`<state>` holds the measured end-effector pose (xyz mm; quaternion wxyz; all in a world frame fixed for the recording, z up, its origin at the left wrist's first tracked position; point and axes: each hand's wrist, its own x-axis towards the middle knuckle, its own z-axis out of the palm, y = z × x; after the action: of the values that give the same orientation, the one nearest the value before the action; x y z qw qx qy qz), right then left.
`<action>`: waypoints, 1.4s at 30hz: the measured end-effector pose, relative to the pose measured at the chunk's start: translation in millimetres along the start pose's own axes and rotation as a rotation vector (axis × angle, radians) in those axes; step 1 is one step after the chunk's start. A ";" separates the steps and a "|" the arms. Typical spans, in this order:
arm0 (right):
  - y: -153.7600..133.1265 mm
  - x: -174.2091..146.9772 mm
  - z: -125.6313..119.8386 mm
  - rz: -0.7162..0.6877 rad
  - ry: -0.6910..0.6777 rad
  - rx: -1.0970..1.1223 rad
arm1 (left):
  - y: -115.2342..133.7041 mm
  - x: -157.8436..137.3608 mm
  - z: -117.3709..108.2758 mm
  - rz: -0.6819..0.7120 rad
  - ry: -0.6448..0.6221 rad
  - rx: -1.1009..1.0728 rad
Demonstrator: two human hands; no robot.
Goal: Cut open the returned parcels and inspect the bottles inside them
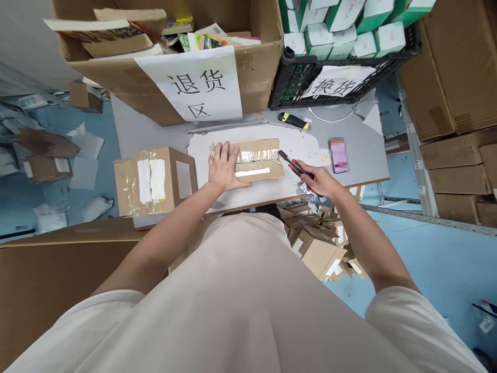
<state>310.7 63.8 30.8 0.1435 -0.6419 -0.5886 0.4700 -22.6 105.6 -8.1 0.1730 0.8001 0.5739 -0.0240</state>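
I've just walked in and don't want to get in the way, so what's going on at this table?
Someone in a white T-shirt has the left hand spread on a small cardboard box, with shiny packing tape along its top. The right hand holds a black utility knife, tip at the box's right end; whether it touches is unclear. On the table, a yellow-and-black utility knife lies behind, a phone to the right and a larger taped carton to the left.

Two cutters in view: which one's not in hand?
The black-and-yellow cutter, lying on the table in front of the black crate; the mostly black cutter is in the right hand.
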 end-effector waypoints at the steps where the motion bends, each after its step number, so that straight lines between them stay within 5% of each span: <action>1: -3.5 -3.7 -2.1 -0.014 -0.046 -0.096 | 0.9 -0.4 -0.6 -0.002 -0.003 0.001; 3: -12.5 -10.5 -3.3 -0.064 -0.122 -0.324 | 2.1 -1.0 -1.8 0.003 -0.011 0.001; 10: -53.8 -34.8 19.5 -0.053 -0.056 -0.886 | 2.4 -1.5 -0.4 -0.024 0.017 -0.012; 26: -51.9 -74.1 31.0 -0.008 -0.046 -0.820 | 3.3 -5.6 -6.8 0.005 0.006 -0.048; 30: -27.3 -84.5 40.2 0.044 0.219 -0.583 | 5.0 -6.1 -7.0 -0.008 0.025 -0.054; 32: -16.8 -78.4 52.5 0.095 0.344 -0.254 | 8.8 -6.3 -6.4 -0.048 0.048 -0.069; 37: -21.2 -20.1 109.3 0.102 0.375 0.667 | 24.8 -10.0 -6.7 -0.264 0.107 -0.148; 42: -49.6 39.8 129.7 0.039 0.360 0.746 | 19.1 -34.4 -7.4 -0.317 0.129 -0.235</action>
<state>174.4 64.6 -17.0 0.4581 -0.6287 -0.3311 0.5340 -17.8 71.2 11.7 0.2219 0.6740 0.7014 0.0673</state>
